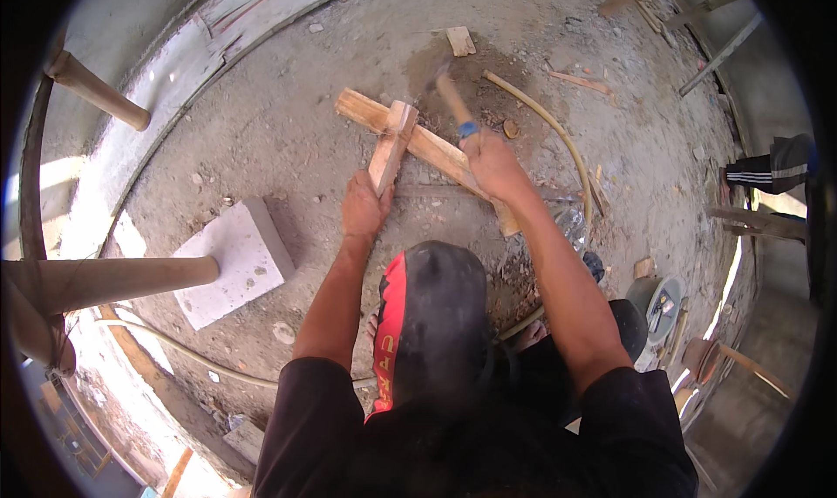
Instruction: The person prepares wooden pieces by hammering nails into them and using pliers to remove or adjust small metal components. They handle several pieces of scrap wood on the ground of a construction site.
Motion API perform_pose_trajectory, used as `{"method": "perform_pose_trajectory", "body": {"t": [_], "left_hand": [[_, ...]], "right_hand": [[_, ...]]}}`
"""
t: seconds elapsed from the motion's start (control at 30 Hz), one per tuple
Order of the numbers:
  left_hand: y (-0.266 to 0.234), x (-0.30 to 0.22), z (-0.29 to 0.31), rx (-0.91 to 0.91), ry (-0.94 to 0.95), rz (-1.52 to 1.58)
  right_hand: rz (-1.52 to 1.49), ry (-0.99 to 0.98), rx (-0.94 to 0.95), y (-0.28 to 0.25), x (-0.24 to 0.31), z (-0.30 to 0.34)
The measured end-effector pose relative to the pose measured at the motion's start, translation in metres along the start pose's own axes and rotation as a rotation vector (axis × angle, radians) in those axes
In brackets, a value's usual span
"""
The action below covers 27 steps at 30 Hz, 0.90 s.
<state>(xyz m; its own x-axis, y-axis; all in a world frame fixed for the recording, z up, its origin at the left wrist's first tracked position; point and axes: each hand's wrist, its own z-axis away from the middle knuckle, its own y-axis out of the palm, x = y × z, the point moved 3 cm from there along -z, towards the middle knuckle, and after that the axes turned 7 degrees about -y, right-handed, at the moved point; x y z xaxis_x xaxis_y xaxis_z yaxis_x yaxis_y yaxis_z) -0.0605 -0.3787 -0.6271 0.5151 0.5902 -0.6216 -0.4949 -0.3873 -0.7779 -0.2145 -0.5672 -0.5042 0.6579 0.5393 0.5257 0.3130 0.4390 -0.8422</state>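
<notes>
The left hand [364, 208] gripped the near end of a short wooden piece [396, 142], whose far end crossed a longer timber [443, 156] on the bare ground [261, 145], to the left of the hammer [454, 99]. The right hand [496, 164] was closed round the hammer's handle; the head was blurred. Good work probably called for a firm left hold, fingers well clear of the crossing, and square, measured blows.
</notes>
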Motion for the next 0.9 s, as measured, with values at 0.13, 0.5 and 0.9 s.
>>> {"method": "perform_pose_trajectory", "body": {"t": [0.13, 0.5, 0.9], "left_hand": [[-0.004, 0.004, -0.011, -0.012, -0.078, 0.003], [-0.001, 0.006, 0.006, -0.019, -0.052, -0.019], [-0.004, 0.007, 0.013, -0.046, -0.063, 0.008]], "right_hand": [[-0.401, 0.253, 0.128, -0.018, -0.011, 0.007], [-0.104, 0.047, -0.262, -0.051, 0.049, -0.025], [-0.532, -0.062, -0.544, -0.143, 0.087, -0.031]]}}
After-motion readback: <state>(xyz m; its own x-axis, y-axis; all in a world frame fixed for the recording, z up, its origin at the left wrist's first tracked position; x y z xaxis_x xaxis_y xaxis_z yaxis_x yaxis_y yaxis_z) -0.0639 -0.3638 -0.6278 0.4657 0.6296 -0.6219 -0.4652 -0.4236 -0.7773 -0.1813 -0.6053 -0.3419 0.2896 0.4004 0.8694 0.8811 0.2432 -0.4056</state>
